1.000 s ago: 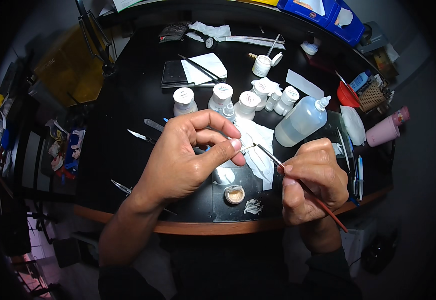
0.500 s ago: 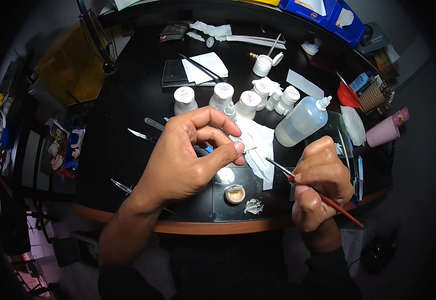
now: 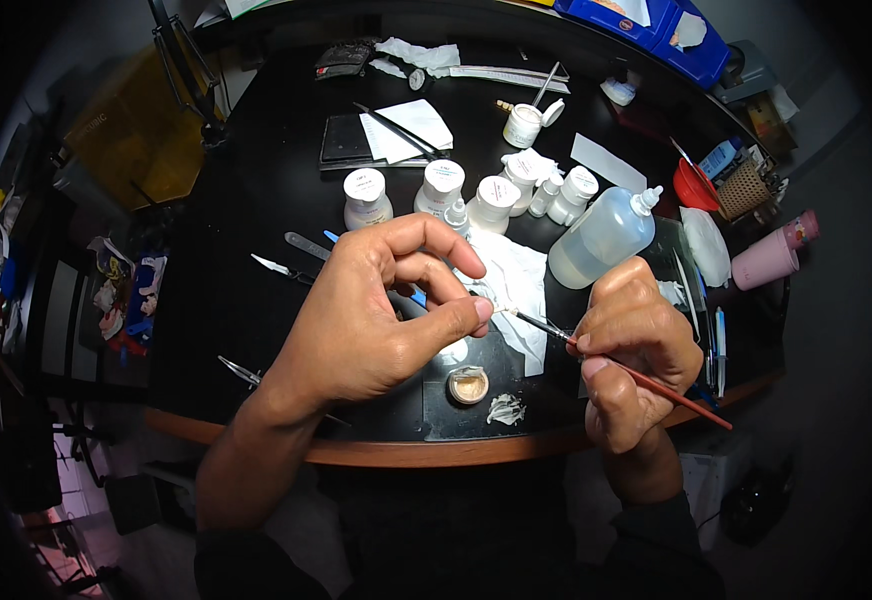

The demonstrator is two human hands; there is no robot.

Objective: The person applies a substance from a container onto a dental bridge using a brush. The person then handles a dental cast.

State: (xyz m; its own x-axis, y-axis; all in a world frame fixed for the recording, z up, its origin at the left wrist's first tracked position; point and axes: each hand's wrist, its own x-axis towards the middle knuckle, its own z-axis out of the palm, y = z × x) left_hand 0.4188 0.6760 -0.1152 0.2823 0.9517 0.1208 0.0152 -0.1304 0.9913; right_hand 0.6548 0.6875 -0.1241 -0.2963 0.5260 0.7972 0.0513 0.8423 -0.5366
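Note:
My left hand (image 3: 371, 320) is closed in a pinch, thumb against fingers, on a tiny pale piece (image 3: 502, 306) whose shape is mostly hidden. In my right hand (image 3: 636, 355) is a fine brush with a reddish handle (image 3: 691, 405), its dark tip pointing left. That tip meets or nearly meets the pale piece; I cannot tell which. Below the hands sits a small open jar (image 3: 469, 398) of tan paste, beside a crumpled foil scrap (image 3: 506, 409). White tissue (image 3: 526, 350) lies beyond, partly behind my fingers.
Several white-capped jars (image 3: 366, 205) stand behind my left hand. A large clear squeeze bottle (image 3: 596, 245) is close to my right hand. Tweezers (image 3: 239, 372) and a knife (image 3: 274, 266) lie at left. A pink tumbler (image 3: 764, 262) stands at right, and the desk's wooden edge (image 3: 436, 453) runs in front.
My right hand has shifted slightly left and up, bringing the brush tip over to the pale piece. The left hand stays almost still, keeping its pinch.

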